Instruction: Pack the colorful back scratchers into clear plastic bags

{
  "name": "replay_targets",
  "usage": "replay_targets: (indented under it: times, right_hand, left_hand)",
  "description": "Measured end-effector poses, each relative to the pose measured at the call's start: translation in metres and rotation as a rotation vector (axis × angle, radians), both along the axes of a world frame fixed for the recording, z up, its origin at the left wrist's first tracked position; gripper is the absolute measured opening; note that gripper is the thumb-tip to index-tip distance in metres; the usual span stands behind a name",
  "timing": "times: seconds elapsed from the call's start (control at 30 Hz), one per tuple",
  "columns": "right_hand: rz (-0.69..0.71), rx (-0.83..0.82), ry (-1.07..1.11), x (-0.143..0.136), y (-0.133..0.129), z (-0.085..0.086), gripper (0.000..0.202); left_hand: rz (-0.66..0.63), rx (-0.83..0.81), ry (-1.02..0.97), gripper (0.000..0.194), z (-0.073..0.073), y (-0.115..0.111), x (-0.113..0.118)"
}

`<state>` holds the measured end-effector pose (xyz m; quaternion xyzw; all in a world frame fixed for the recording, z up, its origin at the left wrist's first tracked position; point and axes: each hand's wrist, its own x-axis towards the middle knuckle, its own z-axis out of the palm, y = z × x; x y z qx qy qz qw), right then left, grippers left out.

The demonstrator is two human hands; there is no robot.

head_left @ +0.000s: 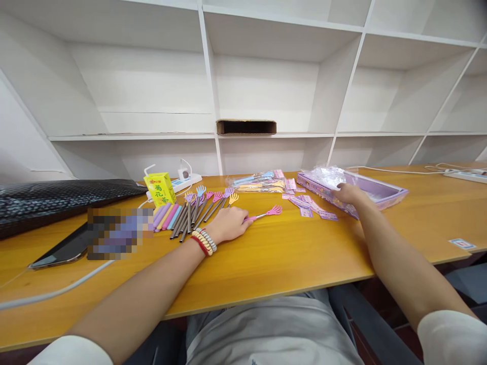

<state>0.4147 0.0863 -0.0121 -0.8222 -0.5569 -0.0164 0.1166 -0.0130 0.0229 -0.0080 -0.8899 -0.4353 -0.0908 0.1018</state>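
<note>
My left hand (229, 224) is closed round the handle of a pink back scratcher (272, 211), its small claw-shaped head pointing right over the table. Beside that hand lie several metal back-scratcher rods (186, 219) with coloured claw heads, and a row of coloured handles (166, 217). My right hand (350, 194) reaches to the purple cardboard box (391, 194), at the clear plastic wrap (330, 177) lying in it. Its fingers are bent and partly hidden, and I cannot make out whether they grip the plastic. Printed purple cards (309, 204) lie left of the box.
Wrapped back scratchers (258, 182) lie at the back of the table. On the left are a yellow drink carton (160, 189), a white power strip (192, 180), a dark tablet (64, 248) and a white cable (76, 283). White shelves (266, 91) rise behind, holding a cardboard box (246, 127).
</note>
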Motion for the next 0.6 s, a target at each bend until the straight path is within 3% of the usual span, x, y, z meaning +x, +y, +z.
replay_targets:
  times: [0.1, 0.2, 0.6]
  right_hand:
    - [0.085, -0.078, 0.015, 0.005, 0.009, -0.008, 0.053]
    - [0.107, -0.055, 0.006, 0.004, 0.011, -0.011, 0.055]
    - [0.003, 0.130, 0.003, -0.017, -0.011, 0.004, 0.039]
  left_hand:
    - [-0.004, -0.008, -0.008, 0.052, -0.002, 0.001, 0.000]
    - [-0.002, -0.011, -0.006, 0.051, -0.003, 0.002, 0.000]
    - [-0.007, -0.024, 0.015, 0.048, -0.002, 0.004, -0.001]
